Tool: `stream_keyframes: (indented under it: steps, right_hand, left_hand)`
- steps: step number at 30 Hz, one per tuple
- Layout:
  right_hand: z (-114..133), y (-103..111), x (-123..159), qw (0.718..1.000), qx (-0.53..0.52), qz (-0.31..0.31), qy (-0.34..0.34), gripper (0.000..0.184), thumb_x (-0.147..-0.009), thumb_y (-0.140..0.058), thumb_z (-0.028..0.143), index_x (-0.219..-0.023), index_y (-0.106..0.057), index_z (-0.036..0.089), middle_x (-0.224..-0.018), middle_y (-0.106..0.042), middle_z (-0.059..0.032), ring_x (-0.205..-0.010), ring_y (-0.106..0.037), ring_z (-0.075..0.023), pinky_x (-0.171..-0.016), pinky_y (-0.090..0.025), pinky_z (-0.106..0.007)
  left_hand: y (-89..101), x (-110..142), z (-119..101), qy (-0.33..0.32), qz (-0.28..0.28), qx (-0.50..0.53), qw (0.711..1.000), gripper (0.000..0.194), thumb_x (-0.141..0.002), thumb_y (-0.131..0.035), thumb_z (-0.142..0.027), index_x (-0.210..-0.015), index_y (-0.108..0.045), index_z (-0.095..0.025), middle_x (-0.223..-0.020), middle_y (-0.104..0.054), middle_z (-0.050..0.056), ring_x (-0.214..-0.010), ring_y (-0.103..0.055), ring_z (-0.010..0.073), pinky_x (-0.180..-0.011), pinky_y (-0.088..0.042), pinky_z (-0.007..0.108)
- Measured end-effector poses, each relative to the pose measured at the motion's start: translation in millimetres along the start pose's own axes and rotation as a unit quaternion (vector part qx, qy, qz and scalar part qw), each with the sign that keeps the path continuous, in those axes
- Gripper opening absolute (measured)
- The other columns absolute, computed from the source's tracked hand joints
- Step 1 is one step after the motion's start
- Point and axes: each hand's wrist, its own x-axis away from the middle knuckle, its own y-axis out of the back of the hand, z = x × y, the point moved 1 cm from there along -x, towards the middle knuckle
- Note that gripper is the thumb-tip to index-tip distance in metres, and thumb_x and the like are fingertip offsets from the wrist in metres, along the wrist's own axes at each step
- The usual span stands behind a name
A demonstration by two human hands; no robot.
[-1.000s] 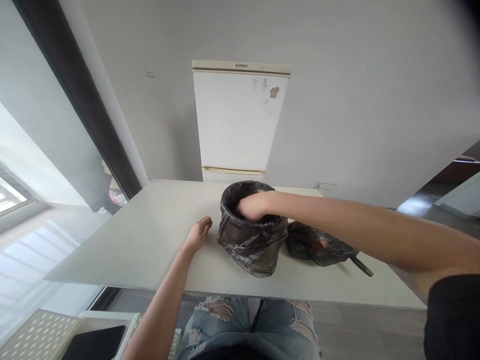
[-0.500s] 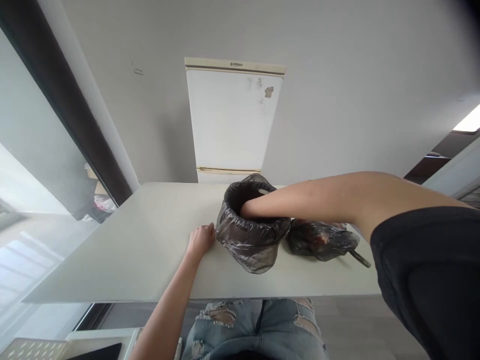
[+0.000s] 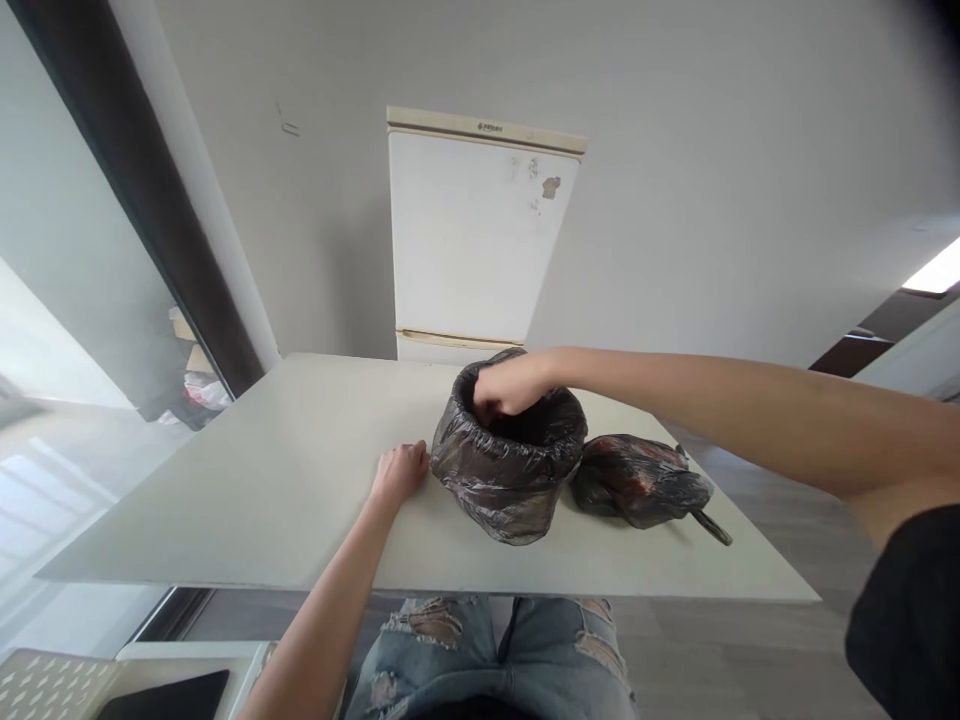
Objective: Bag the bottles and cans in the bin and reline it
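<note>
A round, open-topped container lined with a black plastic garbage bag stands at the middle of the table, the bag folded down over its rim and outer sides. My right hand reaches into its mouth near the back left of the rim. Its fingers are curled, and their tips are lost in the dark inside. My left hand rests as a loose fist on the tabletop, close against the bag's left side. Just right of the container lies a filled black plastic bag, with reddish contents showing through and a twisted end.
The white table has its front edge close to my legs. Behind it stands a white fridge by a grey wall. At lower left is a white stand with a dark flat object.
My right hand has risen from deep in the container to near its rim and shifted left. My left hand keeps its place beside the bag. The view has shifted slightly.
</note>
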Motion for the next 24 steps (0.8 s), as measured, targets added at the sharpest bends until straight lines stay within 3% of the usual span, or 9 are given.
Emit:
stream_keyframes:
  steps: [1, 3, 5, 6, 10, 13, 17, 20, 24]
  right_hand:
    - [2.2, 11.2, 4.9, 0.998, 0.040, 0.022, 0.034, 0.023, -0.071, -0.064, 0.006, -0.082, -0.079, 0.020, -0.081, -0.077, -0.0009, -0.074, -0.067, -0.0169, -0.075, -0.051, -0.029]
    - [1.8, 30.5, 14.1, 0.994, 0.093, -0.038, 0.048, 0.030, -0.080, -0.054, 0.006, -0.092, -0.079, 0.019, -0.097, -0.078, -0.0044, -0.085, -0.067, -0.0179, -0.084, -0.050, -0.031]
    - [-6.7, 42.2, 20.9, 0.987, 0.093, -0.132, -0.014, 0.034, -0.087, -0.047, 0.007, -0.100, -0.077, 0.017, -0.104, -0.077, -0.0078, -0.092, -0.067, -0.0194, -0.089, -0.050, -0.032]
    - [-13.5, 44.5, 23.0, 0.986, 0.077, -0.139, -0.056, 0.034, -0.091, -0.046, 0.009, -0.104, -0.076, 0.016, -0.107, -0.077, -0.0089, -0.095, -0.067, -0.0205, -0.090, -0.050, -0.033]
    - [-45.4, 41.7, 27.9, 0.987, 0.006, -0.044, -0.157, 0.036, -0.104, -0.048, 0.038, -0.123, -0.074, 0.021, -0.136, -0.071, -0.0104, -0.123, -0.065, -0.0282, -0.107, -0.049, -0.040]
    - [-64.6, 37.1, 32.0, 0.978, -0.070, 0.021, -0.197, 0.058, -0.101, -0.050, 0.067, -0.135, -0.071, 0.025, -0.155, -0.059, -0.0075, -0.141, -0.056, -0.0307, -0.120, -0.042, -0.042]
    - [-76.9, 34.6, 35.6, 0.974, -0.104, 0.077, -0.185, 0.064, -0.093, -0.058, 0.074, -0.133, -0.073, 0.027, -0.148, -0.065, -0.0068, -0.132, -0.063, -0.0281, -0.113, -0.049, -0.037]
    - [-77.0, 38.0, 37.5, 0.984, -0.042, 0.040, -0.169, 0.052, -0.088, -0.072, 0.060, -0.127, -0.074, 0.026, -0.133, -0.074, -0.0084, -0.114, -0.071, -0.0269, -0.101, -0.053, -0.036]
    - [-68.5, 43.1, 43.9, 0.991, 0.012, -0.014, -0.134, 0.035, -0.086, -0.075, 0.042, -0.115, -0.076, 0.023, -0.119, -0.078, -0.0074, -0.104, -0.072, -0.0239, -0.093, -0.052, -0.032]
  left_hand:
    - [0.0, -0.3, 0.2, 0.002, 0.001, 0.001, 1.000, 0.028, -0.103, -0.043, -0.029, -0.105, -0.070, -0.023, -0.103, -0.077, 0.014, -0.094, -0.075, 0.0300, -0.079, -0.048, 0.035]
    - [1.0, -0.5, 0.3, 0.006, 0.004, 0.002, 1.000, 0.028, -0.103, -0.043, -0.029, -0.105, -0.070, -0.023, -0.103, -0.077, 0.014, -0.095, -0.075, 0.0300, -0.080, -0.049, 0.035]
    - [3.0, -0.1, -0.2, 0.009, 0.009, 0.000, 1.000, 0.027, -0.103, -0.044, -0.028, -0.106, -0.070, -0.023, -0.103, -0.077, 0.014, -0.095, -0.075, 0.0302, -0.080, -0.049, 0.035]
    - [4.2, 0.2, -0.5, 0.010, 0.011, -0.002, 1.000, 0.026, -0.103, -0.044, -0.028, -0.106, -0.070, -0.023, -0.103, -0.078, 0.014, -0.095, -0.075, 0.0302, -0.080, -0.049, 0.035]
    - [6.8, 0.8, -2.3, 0.010, 0.017, -0.013, 1.000, 0.026, -0.102, -0.046, -0.029, -0.109, -0.070, -0.024, -0.105, -0.078, 0.014, -0.096, -0.075, 0.0299, -0.080, -0.050, 0.035]
    - [6.4, 0.0, -2.8, 0.011, 0.016, -0.021, 1.000, 0.028, -0.102, -0.044, -0.028, -0.110, -0.070, -0.024, -0.106, -0.078, 0.014, -0.098, -0.075, 0.0309, -0.079, -0.050, 0.035]
    - [5.3, -1.2, -1.6, 0.013, 0.017, -0.025, 0.999, 0.027, -0.101, -0.045, -0.026, -0.108, -0.071, -0.024, -0.103, -0.079, 0.013, -0.097, -0.076, 0.0296, -0.078, -0.050, 0.033]
    - [4.4, -2.0, 0.3, 0.013, 0.017, -0.023, 1.000, 0.026, -0.099, -0.046, -0.026, -0.107, -0.071, -0.025, -0.105, -0.079, 0.011, -0.098, -0.076, 0.0287, -0.077, -0.050, 0.032]
    - [4.4, -2.6, 0.9, 0.015, 0.020, -0.026, 0.999, 0.024, -0.098, -0.049, -0.026, -0.106, -0.072, -0.025, -0.106, -0.079, 0.011, -0.100, -0.076, 0.0287, -0.076, -0.050, 0.031]
